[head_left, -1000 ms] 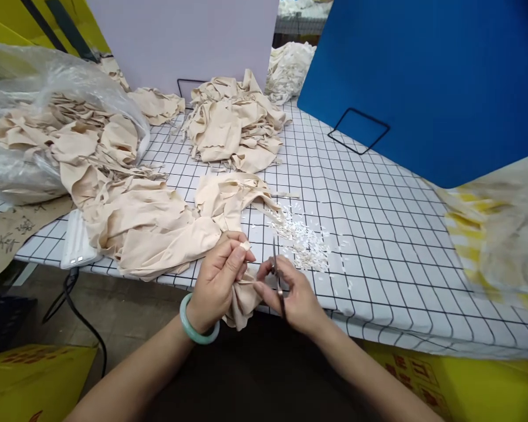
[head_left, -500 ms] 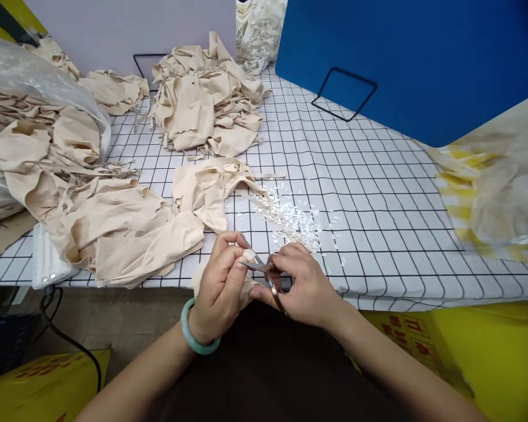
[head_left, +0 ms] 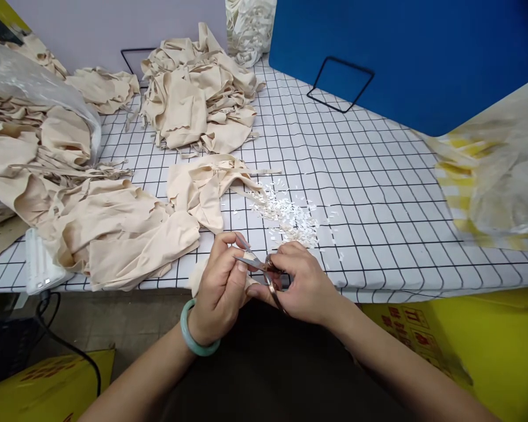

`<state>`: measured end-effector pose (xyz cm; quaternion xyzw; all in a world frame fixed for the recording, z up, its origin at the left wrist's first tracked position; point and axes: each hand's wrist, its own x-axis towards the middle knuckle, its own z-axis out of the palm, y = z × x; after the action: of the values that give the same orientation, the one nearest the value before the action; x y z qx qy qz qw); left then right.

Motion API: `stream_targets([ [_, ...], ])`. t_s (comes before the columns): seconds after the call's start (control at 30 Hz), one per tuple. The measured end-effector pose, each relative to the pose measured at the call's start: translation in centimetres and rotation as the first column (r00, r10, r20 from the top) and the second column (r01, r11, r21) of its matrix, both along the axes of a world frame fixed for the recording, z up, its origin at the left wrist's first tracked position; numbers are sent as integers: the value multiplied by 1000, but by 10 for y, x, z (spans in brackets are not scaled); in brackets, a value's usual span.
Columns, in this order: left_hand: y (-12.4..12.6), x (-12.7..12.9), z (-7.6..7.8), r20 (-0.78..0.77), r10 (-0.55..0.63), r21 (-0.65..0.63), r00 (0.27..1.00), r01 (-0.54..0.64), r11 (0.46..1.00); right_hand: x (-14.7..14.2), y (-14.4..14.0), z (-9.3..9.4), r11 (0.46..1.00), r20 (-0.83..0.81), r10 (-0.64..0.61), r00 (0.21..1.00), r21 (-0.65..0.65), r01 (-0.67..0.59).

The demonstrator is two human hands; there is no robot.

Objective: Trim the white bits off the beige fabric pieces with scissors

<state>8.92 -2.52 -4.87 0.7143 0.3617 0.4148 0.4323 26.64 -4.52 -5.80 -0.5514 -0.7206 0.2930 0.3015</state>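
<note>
My left hand (head_left: 223, 287), with a green bangle (head_left: 193, 334) at its wrist, is closed on a piece of beige fabric (head_left: 198, 275) at the table's front edge. Most of that piece is hidden behind the fingers. In my right hand (head_left: 301, 284) is a pair of scissors (head_left: 264, 268), fingers through the handles. Their blades are parted and point left, at the bit of fabric by my left fingertips. Just beyond the hands lies a scatter of small white snippets (head_left: 297, 220). A beige fabric piece (head_left: 198, 196) rests to the left of the snippets.
A heap of beige pieces (head_left: 198, 94) stands at the back. More beige fabric (head_left: 123, 228) spills from a clear plastic bag (head_left: 35, 73) at left. A white power strip (head_left: 41, 264) sits at the edge. A blue board (head_left: 400, 58) is behind, a plastic bag (head_left: 506, 181) at right.
The view has shifted slightly, so the table things sit a little further left and up. My hands keep their pose, and the scissor blades look slightly more parted.
</note>
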Motion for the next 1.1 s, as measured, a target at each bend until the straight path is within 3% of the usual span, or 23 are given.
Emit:
stream_targets([
  [0.4,3,6,-2,-54,-39,70,998,43,997,5,-7,-5,999,-6,-43,999,-9,43],
  [0.67,10,28,-4,-115,-154,70,981,163,984,25,-24,-18,971,70,-238,969,41,236],
  [0.8,9,35,-11,-97,-177,22,979,179,984,27,-29,-26,952,50,-304,951,-15,305],
  [1.0,17,20,-6,-115,-134,-44,984,130,991,40,-28,-16,910,-54,-347,936,-262,322],
  [1.1,22,-12,-7,-270,59,103,961,-32,994,38,-24,-10,931,-104,-289,952,-260,255],
])
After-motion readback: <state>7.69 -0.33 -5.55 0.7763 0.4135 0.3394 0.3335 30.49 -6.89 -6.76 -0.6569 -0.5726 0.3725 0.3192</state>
